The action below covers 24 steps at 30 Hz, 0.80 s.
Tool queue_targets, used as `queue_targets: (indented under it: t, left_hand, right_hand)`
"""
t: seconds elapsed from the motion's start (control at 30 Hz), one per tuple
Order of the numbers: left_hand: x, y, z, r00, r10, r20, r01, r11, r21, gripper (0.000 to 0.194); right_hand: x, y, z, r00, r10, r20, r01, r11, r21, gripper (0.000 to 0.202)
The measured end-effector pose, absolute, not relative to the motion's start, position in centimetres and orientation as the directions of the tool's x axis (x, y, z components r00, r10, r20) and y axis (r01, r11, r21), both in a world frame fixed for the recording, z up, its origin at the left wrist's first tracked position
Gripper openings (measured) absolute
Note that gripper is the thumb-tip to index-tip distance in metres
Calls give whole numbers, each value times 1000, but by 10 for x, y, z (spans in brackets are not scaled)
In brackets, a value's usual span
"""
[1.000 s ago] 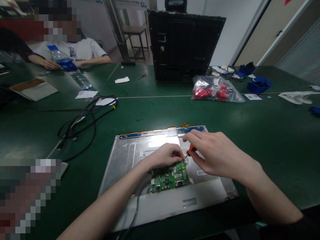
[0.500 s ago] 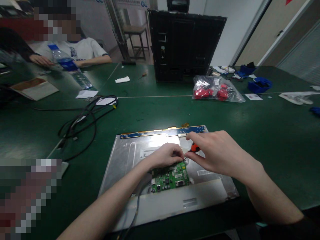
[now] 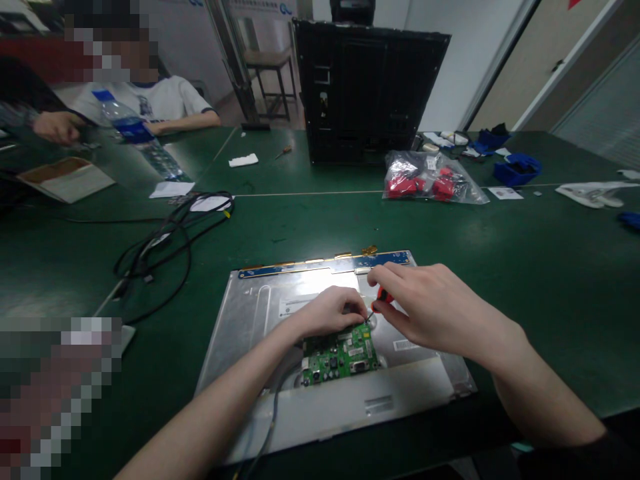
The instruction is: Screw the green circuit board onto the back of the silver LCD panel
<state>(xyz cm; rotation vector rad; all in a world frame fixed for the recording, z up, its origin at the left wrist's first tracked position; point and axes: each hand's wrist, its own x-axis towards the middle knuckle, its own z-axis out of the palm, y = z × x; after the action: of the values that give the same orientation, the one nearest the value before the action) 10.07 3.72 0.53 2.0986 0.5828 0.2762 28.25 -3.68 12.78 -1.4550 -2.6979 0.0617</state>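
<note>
A green circuit board (image 3: 343, 353) lies on the metal back of a display panel (image 3: 250, 333), which rests flat on the table. My right hand (image 3: 425, 303) is closed round a red and black screwdriver (image 3: 383, 299); its tip points down at the board's upper right corner. Close beside that tip, my left hand (image 3: 336, 310) has its fingers pinched together at the board's top edge. Whatever those fingertips hold, if anything, is hidden. A blue strip board (image 3: 320, 265) runs along the panel's far edge, and a dark cable (image 3: 274, 413) crosses its near left part.
Black cables (image 3: 175, 233) lie coiled at the left. A black monitor housing (image 3: 373, 93) stands behind, with a plastic bag of red parts (image 3: 433, 179) in front of it. A water bottle (image 3: 140, 137) and a seated person (image 3: 170, 100) are at the far left.
My right fingers have shifted slightly on the screwdriver handle, and its shaft shows more plainly. My left hand stays in place. The other person's hand at the far left has moved leftward.
</note>
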Motion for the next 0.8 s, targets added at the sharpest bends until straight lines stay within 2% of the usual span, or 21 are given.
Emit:
queue_targets:
  t: [0.27,0.47,0.57,0.8]
  left_hand:
    - [100,39,3,863,506,-15,295,-478,827,5]
    - [101,38,3,861,507,-36,315,-477,821,8]
    - [101,38,3,861,507,-45,320,-471,822,8]
    - [100,38,3,865,501,-28,301,-474,828,8]
  right_hand:
    - [282,-35,129,-536,843,50,842,538,-32,10]
    - [282,-37,129,-594,802,67,795,598,-100,20]
    - [282,-37,130,-604,796,43,787,604,-125,17]
    - [282,-35,128,-568,822,45,818,569,-77,12]
